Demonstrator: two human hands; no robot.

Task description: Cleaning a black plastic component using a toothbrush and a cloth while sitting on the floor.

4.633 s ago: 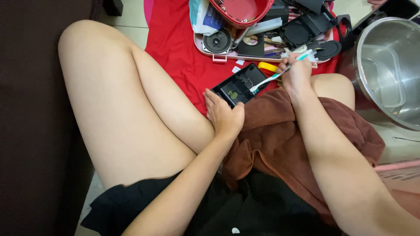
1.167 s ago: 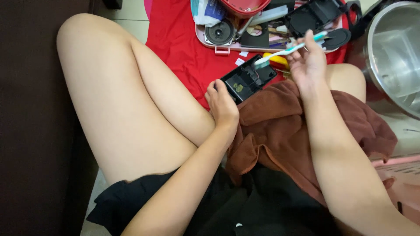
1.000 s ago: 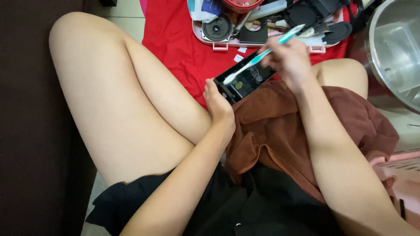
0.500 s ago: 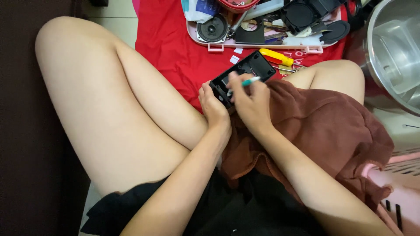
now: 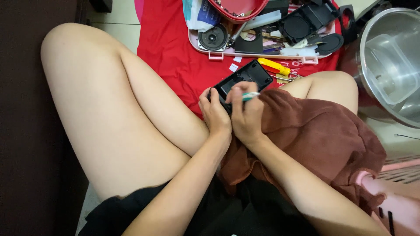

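Black plastic casing [image 5: 244, 80] lay tilted on the red cloth [image 5: 170, 43], just above the knee draped in brown towel [image 5: 323, 140]. Left hand [image 5: 215, 114] curled around its near end, fingers clamped on the edge. Right hand [image 5: 246, 114], touching the left, pinched a teal-handled tool [image 5: 250, 95] against the casing. Beyond the casing: pink tray [image 5: 258, 54] of parts with a round speaker [image 5: 212, 38]; blue-and-white packet [image 5: 199, 12] at the tray's left end. Yellow-handled screwdriver [image 5: 273, 66] just beside the casing.
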